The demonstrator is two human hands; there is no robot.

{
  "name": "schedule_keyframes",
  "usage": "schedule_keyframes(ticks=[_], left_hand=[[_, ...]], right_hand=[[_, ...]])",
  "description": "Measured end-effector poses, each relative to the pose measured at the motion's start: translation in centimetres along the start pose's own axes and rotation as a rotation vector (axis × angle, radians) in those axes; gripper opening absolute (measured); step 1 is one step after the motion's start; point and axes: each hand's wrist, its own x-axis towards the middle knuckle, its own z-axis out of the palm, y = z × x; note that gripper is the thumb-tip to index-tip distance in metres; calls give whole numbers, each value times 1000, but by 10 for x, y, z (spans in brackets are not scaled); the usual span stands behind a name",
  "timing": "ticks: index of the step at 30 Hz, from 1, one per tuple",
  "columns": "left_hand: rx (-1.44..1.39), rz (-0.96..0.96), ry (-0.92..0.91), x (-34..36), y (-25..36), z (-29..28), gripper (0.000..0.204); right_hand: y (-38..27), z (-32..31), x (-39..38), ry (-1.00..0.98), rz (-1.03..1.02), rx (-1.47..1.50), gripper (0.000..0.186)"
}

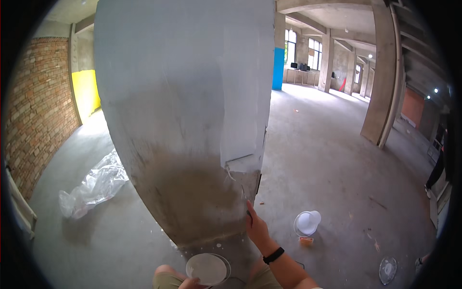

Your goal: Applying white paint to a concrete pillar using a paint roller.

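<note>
My right hand (256,224) grips the handle of a paint roller (240,160), whose head presses on the front face of a large column (173,96) near its right edge. A paler band of coating runs up the face above the roller; the lower face is stained brown and grey. At the bottom of the view, my left hand (191,283) holds a white bucket (207,266) between my bent knees, its fingers partly cut off by the frame edge.
Crumpled clear plastic sheet (96,188) lies left of the column, near a brick wall (33,91). To the right on the concrete floor sit a white container (308,221), an orange object (306,241) and a clear lid (387,269). Another person (435,164) is at the far right.
</note>
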Motion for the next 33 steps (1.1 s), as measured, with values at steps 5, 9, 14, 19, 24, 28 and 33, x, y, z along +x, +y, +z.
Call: schedule_keyframes(ticks=[5, 9, 14, 19, 24, 28, 33], left_hand=[[-128, 185, 89, -25, 3, 33, 40], [-107, 197, 11, 0, -1, -4, 38], [-75, 52, 6, 33, -10, -53, 56], [-74, 73, 19, 31, -12, -58, 57], [-108, 168, 88, -11, 4, 19, 37], [-74, 151, 68, 4, 0, -24, 46], [-40, 124, -56, 21, -1, -25, 57]], right_hand=[[-5, -7, -20, -48, 32, 145, 53], [-10, -12, -27, 60, -23, 181, 50], [-9, -15, -22, 77, 80, 212, 49], [7, -5, -18, 115, 56, 188, 49], [19, -14, -13, 126, 64, 139, 49], [2, -17, 13, 156, -26, 175, 50], [-3, -50, 40, 173, -61, 130, 51]])
